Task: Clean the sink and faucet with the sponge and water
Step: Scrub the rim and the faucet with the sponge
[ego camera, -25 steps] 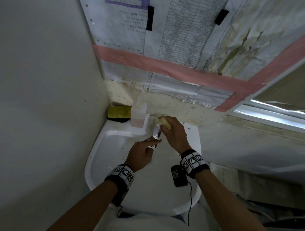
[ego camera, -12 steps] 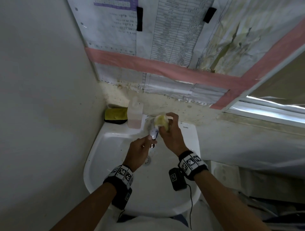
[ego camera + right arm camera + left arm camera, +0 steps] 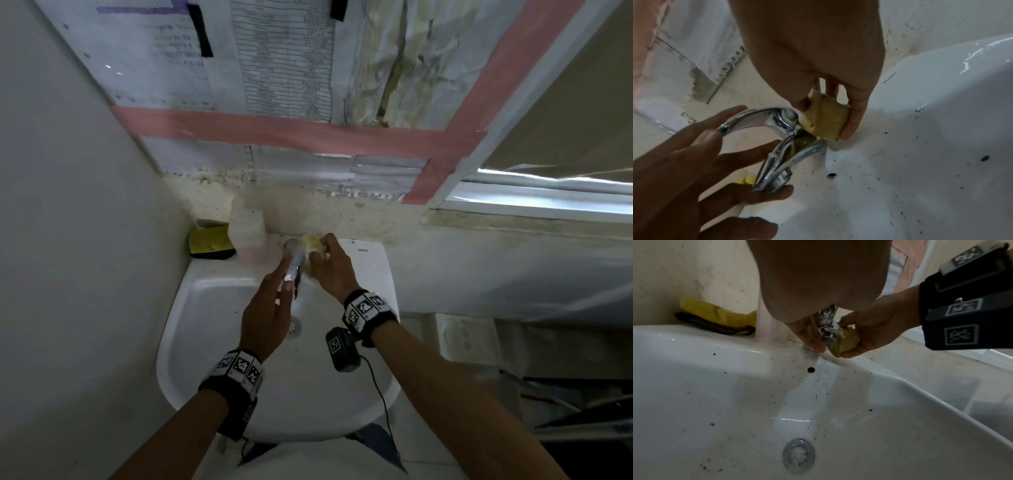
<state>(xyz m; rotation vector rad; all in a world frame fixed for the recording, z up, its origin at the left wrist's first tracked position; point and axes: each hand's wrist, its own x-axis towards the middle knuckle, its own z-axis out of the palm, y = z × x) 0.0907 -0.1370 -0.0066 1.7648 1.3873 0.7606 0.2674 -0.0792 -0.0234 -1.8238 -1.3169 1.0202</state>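
- White porcelain sink (image 3: 342,404) fills the lower middle of the head view, and it's still pretty grubby: dark specks are scattered over the basin wall and around the drain (image 3: 798,455) at the bottom centre of the left wrist view. So the basin itself looks like it hasn't been scrubbed yet.
- Left hand (image 3: 265,317) is held out over the basin, centre of the head view, fingers spread and mostly straight. In the right wrist view the fingertips are seen touching the spout end and lever tip, so the faucet seems to be steadied rather than gripped.
- Right hand (image 3: 334,269) is placed just above and right of it, fingers and thumb curled round the sponge.
- Chrome faucet (image 3: 777,146) sits mid-frame in the right wrist view, lever above, spout below. No running water can be made out.
- Yellowish sponge (image 3: 825,119) is squashed against the faucet body, right where lever meets base, centre of that view.
- Step in hand, as judged: the faucet is being scrubbed, at its right side and base.
- Next move probably calls for the sponge to be worked round the other side and under the spout, then down into the speckled basin, with water turned on for rinsing.
- Off in the upper left of the left wrist view, a yellow cloth (image 3: 715,314) is parked on the ledge, untouched.
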